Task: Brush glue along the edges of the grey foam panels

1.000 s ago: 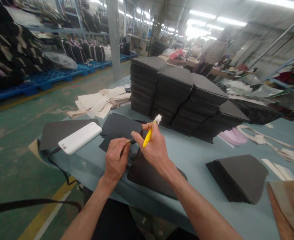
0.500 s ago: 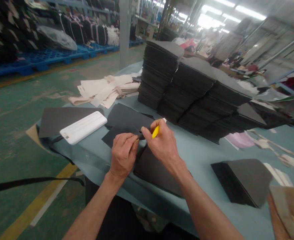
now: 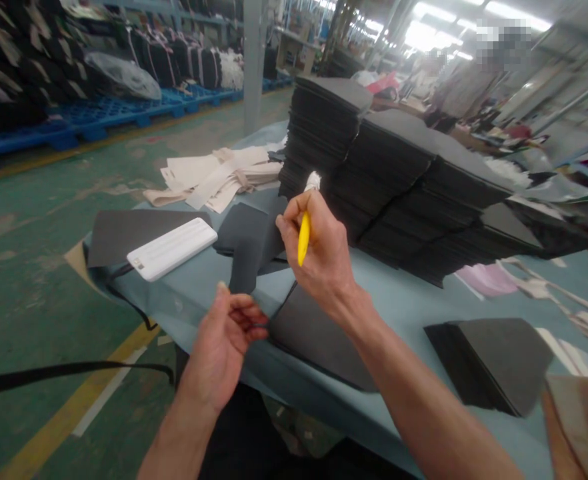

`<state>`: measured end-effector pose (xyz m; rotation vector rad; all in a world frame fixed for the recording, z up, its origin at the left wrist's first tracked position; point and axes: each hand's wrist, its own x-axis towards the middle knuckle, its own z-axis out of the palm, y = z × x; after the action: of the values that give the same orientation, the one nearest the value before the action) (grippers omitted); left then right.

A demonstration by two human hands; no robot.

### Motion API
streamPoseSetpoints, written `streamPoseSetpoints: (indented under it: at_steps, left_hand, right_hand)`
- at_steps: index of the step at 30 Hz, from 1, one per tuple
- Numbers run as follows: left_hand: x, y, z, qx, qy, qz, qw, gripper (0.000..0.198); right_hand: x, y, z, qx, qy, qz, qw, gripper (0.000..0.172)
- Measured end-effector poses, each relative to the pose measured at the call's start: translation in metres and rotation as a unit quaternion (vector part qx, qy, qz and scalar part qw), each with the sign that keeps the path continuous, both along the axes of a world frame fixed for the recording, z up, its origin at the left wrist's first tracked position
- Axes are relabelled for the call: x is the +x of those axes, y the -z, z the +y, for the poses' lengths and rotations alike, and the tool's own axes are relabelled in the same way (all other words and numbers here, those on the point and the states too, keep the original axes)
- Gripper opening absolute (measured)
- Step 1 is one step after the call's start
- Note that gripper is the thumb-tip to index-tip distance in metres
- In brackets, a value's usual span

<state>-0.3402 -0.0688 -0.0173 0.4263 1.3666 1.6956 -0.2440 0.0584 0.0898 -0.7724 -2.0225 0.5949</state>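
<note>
My right hand (image 3: 319, 250) is closed round a slim yellow tool (image 3: 304, 239); a whitish, wrapped-looking end (image 3: 313, 180) sticks up beyond the knuckles. The tool's exact kind is unclear. A dark grey sheet piece (image 3: 248, 261) hangs or lies just left of these fingertips; whether they pinch it, I cannot tell. Below it, my left hand (image 3: 229, 333) is turned palm up, thumb apart and fingers loosely curled, with nothing in it. Its fingertips are close to the near stack of dark sheets (image 3: 319, 333). Other dark pieces (image 3: 237, 223) lie behind.
Tall stacks of dark sheets (image 3: 384, 173) stand across the back of the blue-green table (image 3: 394, 293). At left are a white phone-like slab (image 3: 173, 249) and cream fabric strips (image 3: 214, 175). A smaller dark stack (image 3: 494, 360) lies right. A metal post (image 3: 253, 73) rises behind.
My hands have separated: the right has risen with the yellow tool, the left has dropped nearer and opened. A dark piece now shows between them. The view has shifted slightly.
</note>
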Motion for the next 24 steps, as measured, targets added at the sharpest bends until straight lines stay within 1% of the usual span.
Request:
streamPoseSetpoints:
  at_steps: [2, 3, 5, 6, 7, 8, 10, 12, 13, 16, 19, 22, 24]
  left_hand:
    - [0.015, -0.005, -0.001, 0.002, 0.066, -0.082, 0.994, 0.078]
    - [0.020, -0.007, 0.002, 0.009, 0.075, -0.140, 0.987, 0.080]
    - [0.023, -0.007, 0.009, 0.027, 0.050, -0.241, 0.969, 0.078]
    - [0.019, -0.006, 0.014, 0.035, 0.023, -0.275, 0.960, 0.074]
    - [0.013, -0.005, 0.018, 0.038, -0.007, -0.284, 0.958, 0.069]
    - [0.005, -0.004, 0.022, 0.038, -0.028, -0.279, 0.959, 0.063]
    - [-0.011, -0.003, 0.031, 0.027, -0.055, -0.265, 0.962, 0.040]
    - [-0.023, -0.004, 0.039, 0.008, -0.043, -0.243, 0.969, 0.014]
    - [-0.026, -0.006, 0.042, 0.000, -0.028, -0.228, 0.973, 0.005]
    - [-0.026, -0.011, 0.049, -0.019, 0.038, -0.175, 0.984, 0.015]
    - [-0.021, -0.017, 0.052, -0.028, 0.094, -0.111, 0.989, 0.024]
    - [-0.017, -0.028, 0.051, -0.031, 0.139, -0.052, 0.988, 0.037]
    - [-0.015, -0.038, 0.050, -0.027, 0.171, -0.024, 0.985, 0.046]
  right_hand:
    - [-0.004, -0.010, -0.003, 0.012, -0.011, 0.006, 1.000, 0.017]
    - [-0.004, -0.014, -0.006, 0.016, -0.015, 0.010, 1.000, 0.017]
    - [0.003, -0.021, -0.013, 0.016, -0.016, 0.019, 1.000, 0.015]
    - [0.009, -0.023, -0.017, 0.011, -0.010, 0.023, 1.000, 0.015]
    - [0.017, -0.024, -0.020, 0.004, -0.002, 0.027, 1.000, 0.015]
    - [0.026, -0.024, -0.022, -0.004, 0.006, 0.032, 0.999, 0.015]
    - [0.045, -0.020, -0.025, -0.024, 0.019, 0.046, 0.998, 0.017]
    - [0.064, -0.011, -0.026, -0.049, 0.028, 0.056, 0.997, 0.018]
    - [0.073, -0.004, -0.026, -0.064, 0.033, 0.059, 0.996, 0.018]
    - [0.096, 0.016, -0.029, -0.104, 0.056, 0.065, 0.991, 0.019]
    - [0.116, 0.034, -0.037, -0.130, 0.097, 0.071, 0.984, 0.018]
    - [0.136, 0.043, -0.050, -0.140, 0.141, 0.078, 0.977, 0.018]
    - [0.149, 0.044, -0.062, -0.123, 0.180, 0.077, 0.973, 0.019]
